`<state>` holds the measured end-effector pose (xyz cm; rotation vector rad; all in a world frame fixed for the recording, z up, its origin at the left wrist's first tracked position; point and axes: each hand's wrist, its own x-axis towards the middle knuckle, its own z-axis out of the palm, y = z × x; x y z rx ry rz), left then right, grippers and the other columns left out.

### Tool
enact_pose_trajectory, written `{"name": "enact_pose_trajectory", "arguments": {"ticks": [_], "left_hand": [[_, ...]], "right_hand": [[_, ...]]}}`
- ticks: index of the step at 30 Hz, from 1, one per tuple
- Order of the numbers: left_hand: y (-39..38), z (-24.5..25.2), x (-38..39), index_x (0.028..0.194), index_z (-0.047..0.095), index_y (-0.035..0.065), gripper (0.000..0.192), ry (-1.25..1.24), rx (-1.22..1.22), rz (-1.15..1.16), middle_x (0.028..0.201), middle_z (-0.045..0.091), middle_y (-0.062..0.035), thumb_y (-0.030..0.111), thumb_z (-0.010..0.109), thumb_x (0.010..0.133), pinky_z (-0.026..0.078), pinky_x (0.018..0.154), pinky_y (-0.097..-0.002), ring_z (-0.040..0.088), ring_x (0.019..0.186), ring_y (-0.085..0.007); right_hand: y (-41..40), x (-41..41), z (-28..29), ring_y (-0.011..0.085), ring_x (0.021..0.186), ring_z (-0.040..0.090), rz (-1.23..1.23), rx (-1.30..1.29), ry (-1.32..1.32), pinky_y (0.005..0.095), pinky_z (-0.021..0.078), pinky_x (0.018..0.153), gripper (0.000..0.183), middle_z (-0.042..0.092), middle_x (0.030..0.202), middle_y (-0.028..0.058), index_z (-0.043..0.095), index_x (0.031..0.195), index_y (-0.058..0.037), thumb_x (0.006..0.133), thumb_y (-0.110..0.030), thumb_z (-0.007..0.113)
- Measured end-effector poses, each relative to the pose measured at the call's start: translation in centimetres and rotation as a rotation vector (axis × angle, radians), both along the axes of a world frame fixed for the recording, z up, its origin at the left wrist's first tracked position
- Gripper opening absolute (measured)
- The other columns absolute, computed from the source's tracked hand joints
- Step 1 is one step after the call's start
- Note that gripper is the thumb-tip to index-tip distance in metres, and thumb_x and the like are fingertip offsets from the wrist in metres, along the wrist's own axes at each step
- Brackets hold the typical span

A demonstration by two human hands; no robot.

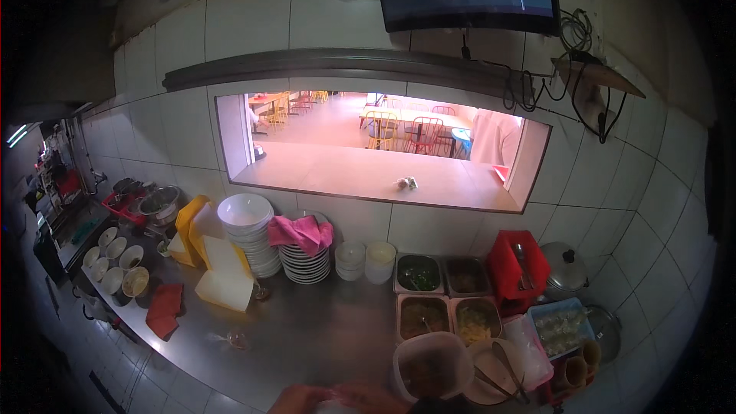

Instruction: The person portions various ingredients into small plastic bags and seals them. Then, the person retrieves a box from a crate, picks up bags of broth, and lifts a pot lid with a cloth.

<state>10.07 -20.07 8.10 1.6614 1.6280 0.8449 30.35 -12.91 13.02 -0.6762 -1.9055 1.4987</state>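
At the bottom edge my left hand [298,399] and my right hand [371,398] are close together, blurred and partly cut off. Between them they hold a pale, translucent thing [333,406], seemingly thin plastic; its shape is unclear. Right of my hands stand a translucent plastic tub [432,341] with dark contents and a round pale container [489,353] with utensils across it. Behind these are metal food pans, one with chopped greens [420,273] and one with yellowish food [476,325]. A small clear bag [234,340] lies on the steel counter [339,328].
Along the wall stand stacked white bowls [246,213], plates under a pink cloth [302,234] and an open yellow carton [227,273]. Small bowls [132,257] and a red cloth [165,309] are left. A red utensil holder [519,267] and blue tray [560,328] are right. A person [494,137] is beyond the serving window.
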Motion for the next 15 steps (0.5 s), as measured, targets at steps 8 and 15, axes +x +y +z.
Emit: {"name": "enact_pose_trajectory", "arguments": {"ticks": [8,15], "left_hand": [[0.5,-2.2,-0.3,0.093,0.068,0.0054,0.019,0.021,0.034,0.001,0.087,0.067,-0.0158,0.020,0.060,0.084,0.049,0.072,-0.0346,0.065,0.081,-0.0305],[0.3,-2.9,-0.4,0.093,0.068,0.0052,0.019,0.030,0.036,-0.010,0.087,0.067,-0.0156,0.020,0.061,0.084,0.049,0.072,-0.0345,0.065,0.081,-0.0303]], "right_hand": [[-0.3,0.0,0.1,0.0201,0.068,0.058,-0.010,-0.052,-0.057,0.0339,0.0450,0.062,0.026,0.065,0.077,0.0108,0.064,0.078,0.0008,0.082,-0.025,0.064],[-0.6,-0.2,0.1,0.0234,0.069,0.058,-0.015,-0.103,-0.102,0.0349,0.0460,0.064,0.024,0.065,0.080,0.0111,0.063,0.077,-0.0006,0.081,-0.025,0.066]]}}
